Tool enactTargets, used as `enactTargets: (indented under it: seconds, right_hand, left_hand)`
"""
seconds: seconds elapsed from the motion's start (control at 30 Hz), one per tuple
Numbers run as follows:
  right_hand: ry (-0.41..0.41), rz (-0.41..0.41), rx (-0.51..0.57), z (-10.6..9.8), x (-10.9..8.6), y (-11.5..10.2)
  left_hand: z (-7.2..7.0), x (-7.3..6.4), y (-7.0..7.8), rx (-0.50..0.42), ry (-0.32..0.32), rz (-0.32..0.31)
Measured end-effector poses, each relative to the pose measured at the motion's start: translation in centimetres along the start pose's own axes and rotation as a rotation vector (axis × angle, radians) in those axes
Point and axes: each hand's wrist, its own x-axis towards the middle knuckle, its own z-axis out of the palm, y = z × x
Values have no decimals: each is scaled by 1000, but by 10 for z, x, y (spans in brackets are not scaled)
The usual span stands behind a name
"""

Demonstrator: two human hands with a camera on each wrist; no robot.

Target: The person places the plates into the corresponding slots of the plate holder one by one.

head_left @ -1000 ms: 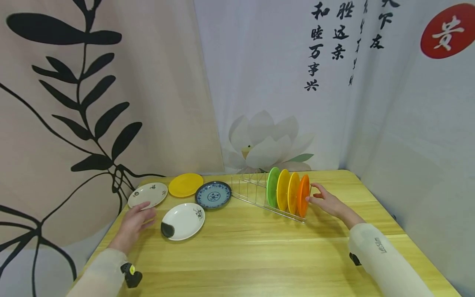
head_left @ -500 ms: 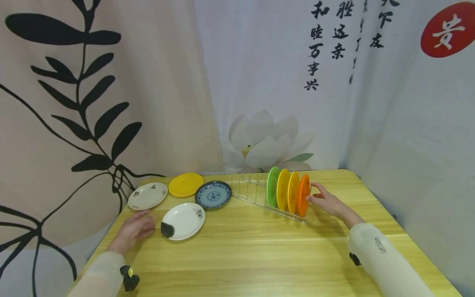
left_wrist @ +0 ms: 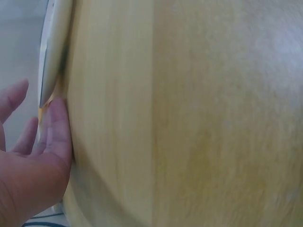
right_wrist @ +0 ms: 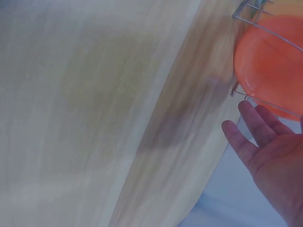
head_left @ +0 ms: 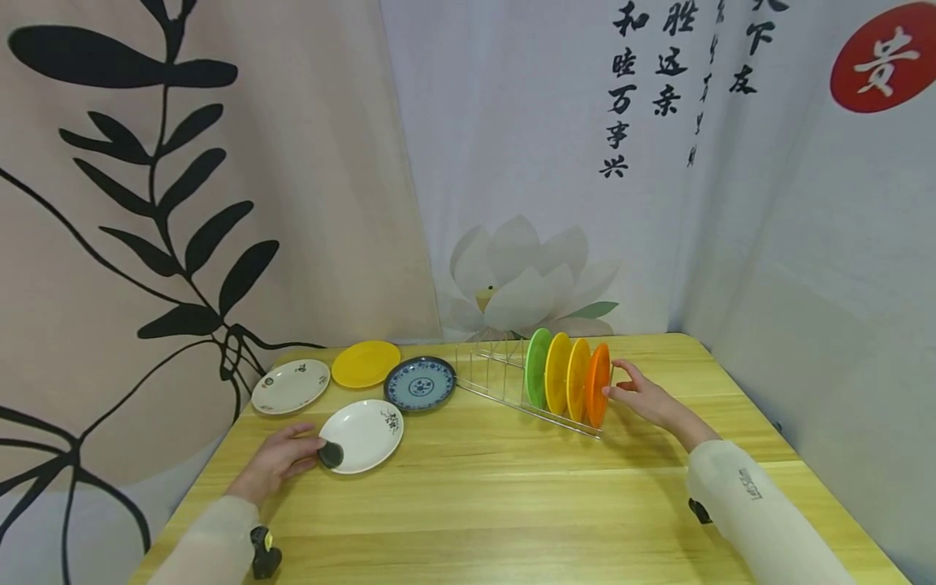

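Note:
My left hand (head_left: 278, 465) reaches the left rim of a white plate (head_left: 369, 435) with a dark patch, which lies flat. In the left wrist view, the plate's edge (left_wrist: 56, 52) sits by the fingertips, with the thumb (left_wrist: 14, 98) raised apart. My right hand (head_left: 647, 400) rests beside the right end of a wire dish rack (head_left: 493, 390), fingers loosely spread near its end wire and the orange plate (head_left: 598, 386). Upright in the rack, left of that plate, stand a green plate (head_left: 538, 368) and two yellow-orange plates (head_left: 557, 374). Whether the right fingertips touch the wire is unclear.
Behind the dark-patched plate lie a white oval-looking plate (head_left: 291, 387), a yellow plate (head_left: 366, 364) and a blue patterned plate (head_left: 420, 383), all flat. Printed curtains (head_left: 512, 162) hang beyond the wooden table (head_left: 512, 520). The rack's left slots hold no plates.
My left hand has drawn back from the white plate at the far left and moved right to the dark-patched plate's rim. The right hand has stayed by the rack.

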Motion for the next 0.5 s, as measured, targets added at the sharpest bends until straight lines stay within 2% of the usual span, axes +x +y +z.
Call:
enactTargets:
  seconds: [0.27, 0.5]
  right_hand:
    - [5, -14, 10, 1, -1, 0]
    - [7, -9, 3, 1, -1, 0]
  left_hand:
    - [4, 4, -3, 53, 18, 13]
    - [6, 6, -3, 76, 21, -4]
